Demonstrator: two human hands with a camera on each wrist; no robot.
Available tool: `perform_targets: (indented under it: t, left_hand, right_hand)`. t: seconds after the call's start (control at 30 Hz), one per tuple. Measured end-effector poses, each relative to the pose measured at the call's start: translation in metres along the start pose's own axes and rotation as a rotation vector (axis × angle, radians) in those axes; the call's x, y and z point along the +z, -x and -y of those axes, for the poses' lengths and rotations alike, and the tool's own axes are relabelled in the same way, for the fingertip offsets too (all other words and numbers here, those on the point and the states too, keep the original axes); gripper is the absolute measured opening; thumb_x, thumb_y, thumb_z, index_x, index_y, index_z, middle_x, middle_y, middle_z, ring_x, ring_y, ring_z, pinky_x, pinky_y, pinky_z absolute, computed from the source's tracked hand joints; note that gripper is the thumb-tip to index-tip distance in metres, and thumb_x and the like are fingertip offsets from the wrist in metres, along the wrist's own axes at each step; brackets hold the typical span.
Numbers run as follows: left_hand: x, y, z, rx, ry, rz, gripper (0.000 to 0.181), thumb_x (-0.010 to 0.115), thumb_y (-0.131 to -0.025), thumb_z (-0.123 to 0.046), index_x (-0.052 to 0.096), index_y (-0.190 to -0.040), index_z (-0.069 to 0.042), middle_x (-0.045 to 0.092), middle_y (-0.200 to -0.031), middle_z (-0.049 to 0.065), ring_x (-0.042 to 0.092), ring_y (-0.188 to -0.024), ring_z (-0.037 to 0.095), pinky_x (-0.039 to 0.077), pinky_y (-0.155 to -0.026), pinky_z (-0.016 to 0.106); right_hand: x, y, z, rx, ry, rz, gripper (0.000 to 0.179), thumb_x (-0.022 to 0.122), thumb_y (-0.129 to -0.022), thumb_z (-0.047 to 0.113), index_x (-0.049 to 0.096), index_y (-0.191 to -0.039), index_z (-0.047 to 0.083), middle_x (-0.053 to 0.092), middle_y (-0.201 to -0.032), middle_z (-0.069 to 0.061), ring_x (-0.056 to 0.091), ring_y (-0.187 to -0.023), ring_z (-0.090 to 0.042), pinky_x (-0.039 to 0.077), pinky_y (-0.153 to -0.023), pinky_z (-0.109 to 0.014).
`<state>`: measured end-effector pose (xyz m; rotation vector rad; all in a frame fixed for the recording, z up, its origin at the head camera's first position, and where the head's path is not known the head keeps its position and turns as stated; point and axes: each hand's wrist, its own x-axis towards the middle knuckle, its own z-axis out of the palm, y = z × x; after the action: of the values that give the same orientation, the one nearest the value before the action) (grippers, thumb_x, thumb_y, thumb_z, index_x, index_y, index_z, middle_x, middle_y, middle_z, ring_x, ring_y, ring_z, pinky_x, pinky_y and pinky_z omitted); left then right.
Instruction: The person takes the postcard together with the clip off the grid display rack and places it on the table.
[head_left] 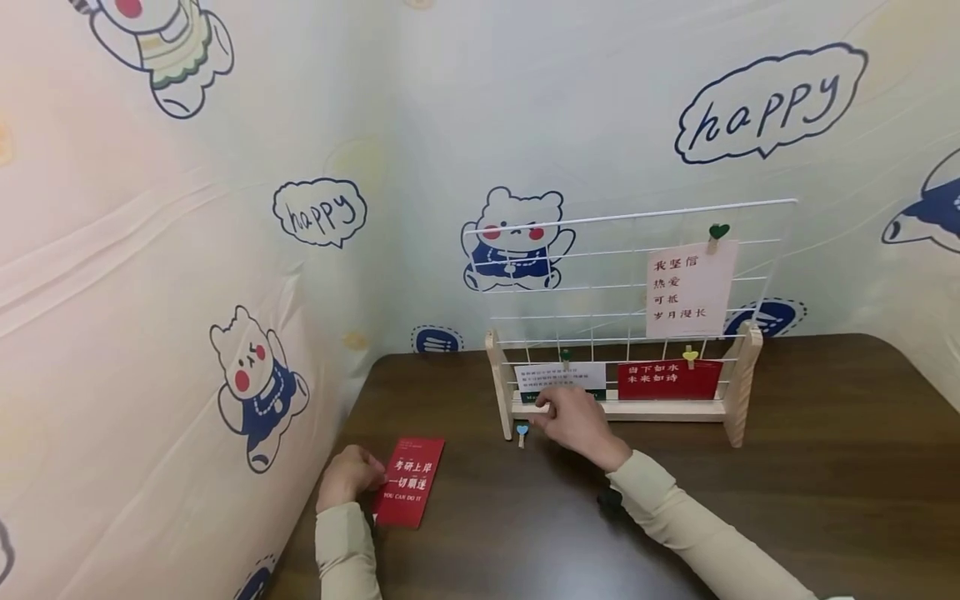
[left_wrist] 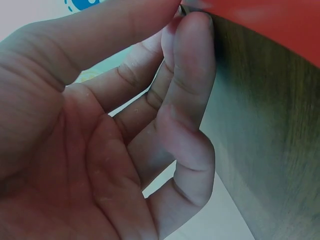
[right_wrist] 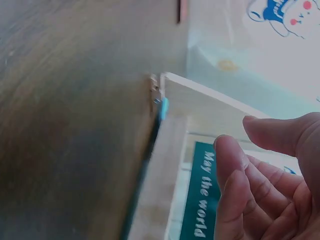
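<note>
Red card [head_left: 412,483] pinched, blue clip [head_left: 522,434] loose
Your left hand [head_left: 349,477] pinches the red card's left edge at the table [head_left: 480,533]; go lightly, avoiding creases. The blue clip lies beside the rack [head_left: 660,411]; bring your right hand [head_left: 580,422], empty, fingers parted, squarely over its tail.

head: high, forward-down | wrists: close, toward fingers [left_wrist: 192,55] | head+right share: rack [head_left: 652,410]

Pale glare on the table [head_left: 551,546]; wrist views dimmer, hazier.
</note>
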<state>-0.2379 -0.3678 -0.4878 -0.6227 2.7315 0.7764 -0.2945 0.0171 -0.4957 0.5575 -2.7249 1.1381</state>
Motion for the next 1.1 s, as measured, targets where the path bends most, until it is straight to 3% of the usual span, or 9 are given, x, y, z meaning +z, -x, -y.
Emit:
perform_targets:
  t: [0.23,0.4,0.53,0.7,0.83,1.1]
  left_hand:
    - [-0.001,0.002,0.001,-0.017,0.000,0.006,0.021,0.082,-0.085,-0.016,0.070,-0.096,-0.002,0.073,-0.088,0.015,0.064,-0.082,0.028,0.049,-0.070,0.038]
    - [0.000,0.002,-0.006,0.057,0.008,-0.059,0.019,0.078,-0.089,-0.020,0.073,-0.093,-0.003,0.073,-0.088,0.014,0.063,-0.080,0.027,0.049,-0.067,0.037]
    - [0.003,0.001,-0.018,0.162,0.043,-0.158,0.018,0.075,-0.091,-0.021,0.075,-0.096,-0.004,0.075,-0.091,0.013,0.063,-0.079,0.025,0.048,-0.065,0.035]
    - [0.008,0.000,-0.040,0.355,0.125,-0.317,0.015,0.076,-0.094,-0.021,0.077,-0.099,-0.008,0.077,-0.090,0.008,0.066,-0.077,0.016,0.048,-0.067,0.029]
    - [0.009,0.010,-0.062,0.476,0.210,-0.435,0.012,0.076,-0.095,-0.022,0.077,-0.099,-0.011,0.077,-0.090,0.006,0.066,-0.078,0.014,0.049,-0.069,0.026]
    - [0.010,0.042,-0.104,0.648,0.379,-0.517,0.015,0.078,-0.095,-0.020,0.077,-0.108,-0.011,0.079,-0.102,0.004,0.069,-0.086,0.015,0.056,-0.079,0.022]
  right_hand:
    - [-0.014,0.006,0.002,-0.003,-0.013,-0.056,0.021,0.087,-0.084,0.020,0.079,-0.098,0.007,0.070,-0.069,0.004,0.057,-0.062,-0.005,0.044,-0.057,-0.026]
    - [-0.021,0.009,0.005,-0.016,-0.026,-0.085,0.018,0.087,-0.083,0.019,0.079,-0.096,0.010,0.070,-0.070,0.004,0.057,-0.064,-0.006,0.044,-0.059,-0.026]
    - [-0.025,0.011,0.007,-0.019,-0.024,-0.103,0.017,0.087,-0.084,0.021,0.078,-0.095,0.011,0.069,-0.069,0.004,0.055,-0.065,-0.006,0.043,-0.059,-0.026]
    - [-0.031,0.013,0.010,-0.031,-0.031,-0.126,0.019,0.087,-0.083,0.022,0.078,-0.096,0.010,0.070,-0.067,0.005,0.055,-0.062,-0.006,0.044,-0.059,-0.026]
    - [-0.036,0.014,0.012,-0.040,-0.048,-0.132,0.020,0.087,-0.084,0.020,0.079,-0.098,0.008,0.072,-0.068,0.003,0.057,-0.060,-0.005,0.045,-0.059,-0.025]
    - [-0.051,0.017,0.017,-0.034,-0.114,-0.158,0.023,0.086,-0.085,0.016,0.080,-0.103,0.004,0.076,-0.075,-0.004,0.061,-0.061,-0.007,0.049,-0.060,-0.024]
